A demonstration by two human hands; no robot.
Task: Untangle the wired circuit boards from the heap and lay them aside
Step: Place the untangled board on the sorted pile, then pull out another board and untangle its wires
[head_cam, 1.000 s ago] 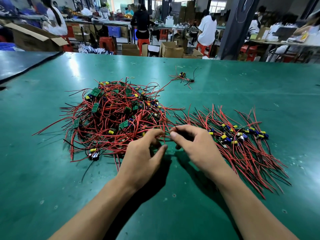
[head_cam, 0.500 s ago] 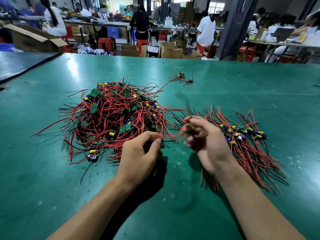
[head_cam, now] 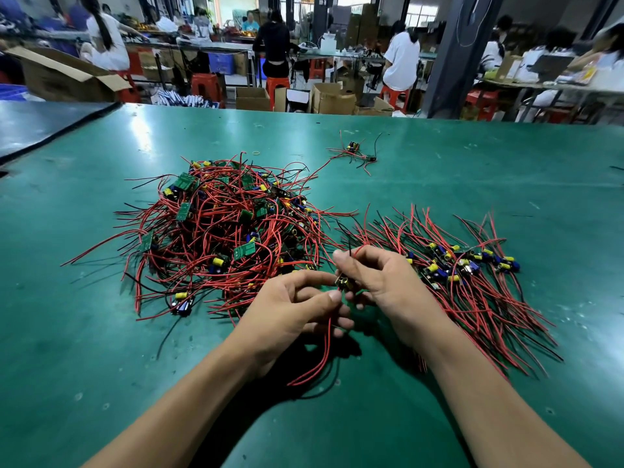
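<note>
A tangled heap (head_cam: 229,231) of small green circuit boards with red and black wires lies on the green table, left of centre. To its right is a row of sorted boards (head_cam: 469,261), their wires fanned out toward me. Between the two, just above the table, my right hand (head_cam: 381,282) pinches one small circuit board (head_cam: 343,283) with its wires. My left hand (head_cam: 290,309) pinches the red wires (head_cam: 324,352) of that same board, which trail down toward me.
The green table (head_cam: 439,177) stretches far back. A few stray wired boards (head_cam: 354,152) lie near its far middle. A second dark table (head_cam: 40,119) adjoins at the far left. Beyond are cardboard boxes, red stools and seated people at benches.
My right hand pulled one board out of the heap toward the sorted row, then came back to the middle. My left hand now holds that board's wires, which hang free of the heap.
</note>
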